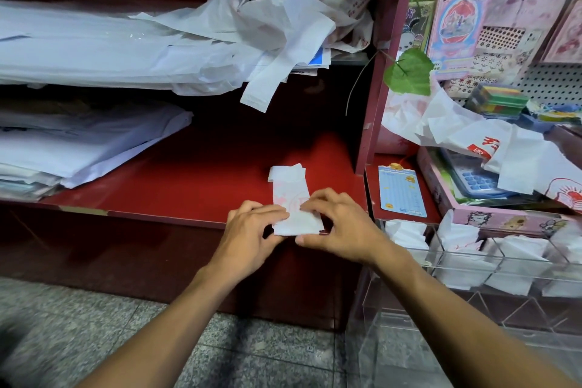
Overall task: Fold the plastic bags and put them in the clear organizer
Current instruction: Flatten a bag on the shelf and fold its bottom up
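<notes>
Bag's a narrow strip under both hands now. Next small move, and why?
Probably fold the near end away once more: the plastic bag lies as a long strip on the red shelf, with the left hand and right hand pinching its near end. It looks too long for the clear organizer.

Folded plastic bag (291, 198) on shelf (189, 179), near front edge, left hand (252, 230) and right hand (340, 224) on near end. Loose bag pile (277, 25) on upper shelf behind. Clear organizer (472, 264) right, folded bags (516, 258) inside.
</notes>
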A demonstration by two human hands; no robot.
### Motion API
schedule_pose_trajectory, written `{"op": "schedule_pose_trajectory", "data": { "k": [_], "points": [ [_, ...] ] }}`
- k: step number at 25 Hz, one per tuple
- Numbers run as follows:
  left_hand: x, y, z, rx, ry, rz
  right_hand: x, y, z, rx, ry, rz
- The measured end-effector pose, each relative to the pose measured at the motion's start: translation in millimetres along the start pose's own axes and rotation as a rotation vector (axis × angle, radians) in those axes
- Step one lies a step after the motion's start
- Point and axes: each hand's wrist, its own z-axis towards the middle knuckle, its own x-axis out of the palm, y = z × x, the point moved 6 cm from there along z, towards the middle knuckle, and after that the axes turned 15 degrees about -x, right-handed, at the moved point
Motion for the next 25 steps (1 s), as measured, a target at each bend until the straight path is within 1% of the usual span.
{"op": "schedule_pose_trajectory", "data": {
  "k": [1, 2, 3, 5, 8, 10, 13, 15, 16, 18, 20, 21, 23, 25],
  "points": [
    [-3, 2, 1, -0.019, -0.002, -0.063, 1, -1, -2, -0.030, 0.043, -0.019],
    [-5, 4, 2, -0.048, 0.001, -0.125, 0, -4, -3, -0.042, 0.018, 0.009],
    [-7, 6, 3, -0.078, 0.014, -0.176, -3, -8, -3, -0.029, -0.055, 0.073],
    [-10, 6, 4, -0.120, 0.043, -0.266, -8, -13, -4, 0.040, -0.166, 0.217],
    [-11, 6, 5, -0.225, 0.133, -0.470, -7, -14, -4, 0.154, -0.189, 0.317],
    [-9, 9, 6, -0.308, 0.131, -0.463, -6, -12, -3, 0.206, -0.210, 0.338],
    [-4, 12, 10, -0.364, 0.115, -0.389, -3, -12, -1, 0.277, -0.270, 0.299],
    [-2, 13, 12, -0.391, 0.091, -0.375, -6, -6, -1, 0.229, -0.335, 0.215],
    [-3, 12, 13, -0.391, 0.070, -0.352, -8, 0, -1, 0.157, -0.333, 0.168],
    [-5, 8, 13, -0.373, 0.029, -0.311, -2, 10, 1, 0.001, -0.205, 0.073],
    [-7, 7, 12, -0.334, 0.007, -0.266, 6, 12, 3, -0.065, -0.053, -0.065],
    [-8, 6, 11, -0.291, -0.007, -0.217, 10, 10, 4, -0.072, -0.018, -0.112],
    [-10, 1, 8, -0.151, -0.023, -0.112, 11, 8, 6, -0.070, -0.027, -0.125],
    [-9, -3, 2, -0.044, 0.075, -0.014, 9, 8, 6, -0.071, -0.066, -0.101]
  ]
}}
